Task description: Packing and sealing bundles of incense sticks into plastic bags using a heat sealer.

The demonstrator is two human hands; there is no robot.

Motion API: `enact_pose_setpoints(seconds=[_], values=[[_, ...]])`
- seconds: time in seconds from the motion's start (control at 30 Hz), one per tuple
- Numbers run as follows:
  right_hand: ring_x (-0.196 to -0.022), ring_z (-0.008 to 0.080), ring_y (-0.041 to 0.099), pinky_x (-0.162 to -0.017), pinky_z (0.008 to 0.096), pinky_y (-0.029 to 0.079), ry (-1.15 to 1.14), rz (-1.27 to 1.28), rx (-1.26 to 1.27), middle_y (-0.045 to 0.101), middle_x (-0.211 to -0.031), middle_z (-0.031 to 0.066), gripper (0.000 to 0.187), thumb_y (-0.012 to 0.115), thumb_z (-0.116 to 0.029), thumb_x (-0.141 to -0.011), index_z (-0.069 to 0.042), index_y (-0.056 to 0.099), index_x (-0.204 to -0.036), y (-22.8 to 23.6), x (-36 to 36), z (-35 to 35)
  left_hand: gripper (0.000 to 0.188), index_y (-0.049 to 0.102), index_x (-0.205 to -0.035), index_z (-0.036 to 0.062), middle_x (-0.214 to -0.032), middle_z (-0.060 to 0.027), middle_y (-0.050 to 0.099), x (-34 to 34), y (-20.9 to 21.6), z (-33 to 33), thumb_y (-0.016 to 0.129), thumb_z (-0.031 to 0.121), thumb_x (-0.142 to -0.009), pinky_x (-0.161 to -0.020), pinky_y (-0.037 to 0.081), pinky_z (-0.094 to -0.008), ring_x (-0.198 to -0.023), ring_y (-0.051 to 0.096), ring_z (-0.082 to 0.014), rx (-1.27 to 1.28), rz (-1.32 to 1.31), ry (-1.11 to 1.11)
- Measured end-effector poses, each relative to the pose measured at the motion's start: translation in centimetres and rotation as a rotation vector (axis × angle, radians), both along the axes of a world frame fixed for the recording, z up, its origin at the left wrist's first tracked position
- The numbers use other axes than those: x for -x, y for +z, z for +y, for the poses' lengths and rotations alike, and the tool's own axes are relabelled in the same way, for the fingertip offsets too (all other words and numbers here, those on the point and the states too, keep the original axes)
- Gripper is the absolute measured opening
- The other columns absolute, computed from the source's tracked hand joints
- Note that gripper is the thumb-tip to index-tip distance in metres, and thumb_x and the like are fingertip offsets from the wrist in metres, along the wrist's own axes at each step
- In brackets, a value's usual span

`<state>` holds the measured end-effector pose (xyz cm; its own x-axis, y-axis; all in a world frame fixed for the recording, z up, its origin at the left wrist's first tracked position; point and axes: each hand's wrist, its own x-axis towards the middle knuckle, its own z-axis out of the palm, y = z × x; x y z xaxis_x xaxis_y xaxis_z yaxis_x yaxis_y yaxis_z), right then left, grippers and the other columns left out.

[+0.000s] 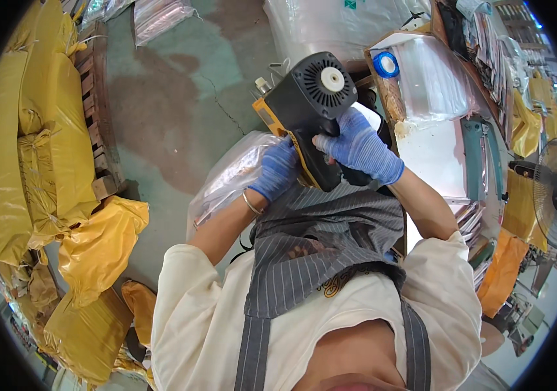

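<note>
A black and yellow handheld bag-closing sewing machine [304, 98] is held up tilted in front of my apron. My right hand [364, 146], in a blue knitted glove, is closed around its black handle with the thumb on the near side. My left hand [276, 171], gloved alike, grips the machine's yellow lower edge; its fingertips are partly hidden behind the body. Clear plastic bags [226, 176] lie beneath my left wrist, just beyond the forearm. A round white knob [332, 79] sits in the vented end of the machine.
Large yellow wrapped bundles [63, 130] stand along the left, beside a wooden pallet [99, 124]. At right, a worktable [428, 153] carries clear plastic sheets [431, 78], a blue tape roll [386, 64] and a teal device [477, 156]. A fan [555, 186] stands farther right.
</note>
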<state>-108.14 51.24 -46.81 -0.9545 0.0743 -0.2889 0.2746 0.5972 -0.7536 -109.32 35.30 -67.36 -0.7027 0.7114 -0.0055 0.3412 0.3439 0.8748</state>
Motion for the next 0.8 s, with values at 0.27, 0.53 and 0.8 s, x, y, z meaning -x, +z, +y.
enact_pose_setpoints(seconds=[0.27, 0.53, 0.8], values=[[-0.062, 0.0292, 0.058, -0.062, 0.0368, 0.048, 0.023, 0.016, -0.175, 0.056, -0.065, 0.0145, 0.032, 0.061, -0.029, -0.074, 0.001, 0.054, -0.086, 0.1, 0.9, -1.8, 0.035, 0.054, -0.099, 0.0042, -0.103, -0.0143, 0.053, -1.5, 10.9, -9.5, 0.061, 0.022, -0.070, -0.083, 0.040, -0.0382, -0.090, 0.053, -0.0285, 0.776, 0.496, 0.006], [-0.056, 0.0248, 0.060, -0.058, 0.0349, 0.049, 0.114, 0.062, -0.175, 0.056, -0.054, 0.0122, 0.031, 0.056, -0.032, -0.076, -0.001, 0.059, -0.078, 0.4, 2.4, -6.7, 0.007, 0.057, -0.075, 0.0081, -0.077, -0.0119, 0.055, -1.1, 8.4, -11.4, 0.054, 0.012, -0.071, -0.065, 0.046, -0.0405, -0.074, 0.056, -0.0286, 0.652, 0.453, 0.022], [-0.061, 0.0283, 0.061, -0.064, 0.0371, 0.050, 0.155, -0.023, -0.189, 0.058, -0.057, 0.0146, 0.033, 0.054, -0.034, -0.077, -0.002, 0.061, -0.080, -0.1, 1.6, -10.3, 0.010, 0.057, -0.078, 0.0090, -0.082, -0.0094, 0.056, -2.2, 9.0, -17.0, 0.054, 0.016, -0.072, -0.077, 0.039, -0.0363, -0.083, 0.055, -0.0245, 0.796, 0.584, 0.081]])
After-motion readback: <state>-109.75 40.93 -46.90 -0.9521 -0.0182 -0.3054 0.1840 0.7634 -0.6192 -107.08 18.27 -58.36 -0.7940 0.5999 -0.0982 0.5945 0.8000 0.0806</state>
